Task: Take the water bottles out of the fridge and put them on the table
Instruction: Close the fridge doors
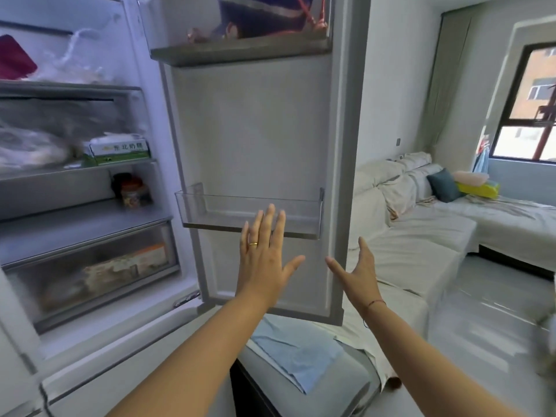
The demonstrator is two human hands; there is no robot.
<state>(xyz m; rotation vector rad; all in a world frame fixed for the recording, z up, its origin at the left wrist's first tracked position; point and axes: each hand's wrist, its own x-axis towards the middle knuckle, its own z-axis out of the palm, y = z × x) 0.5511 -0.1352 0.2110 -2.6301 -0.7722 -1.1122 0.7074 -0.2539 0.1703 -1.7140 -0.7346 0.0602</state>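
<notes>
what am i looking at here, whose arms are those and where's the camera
The camera sits on a person's head, looking forward and down, so the two bare arms are their own. There is no machine. The left hand, wearing a ring, and the right hand are both open and hold nothing. They reach toward the open fridge door, whose clear lower door bin looks empty. The fridge shelves on the left hold food. No water bottle shows. A sofa stands to the right.

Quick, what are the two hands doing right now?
Left hand: open, fingers spread, holding nothing.
Right hand: open, holding nothing.
</notes>
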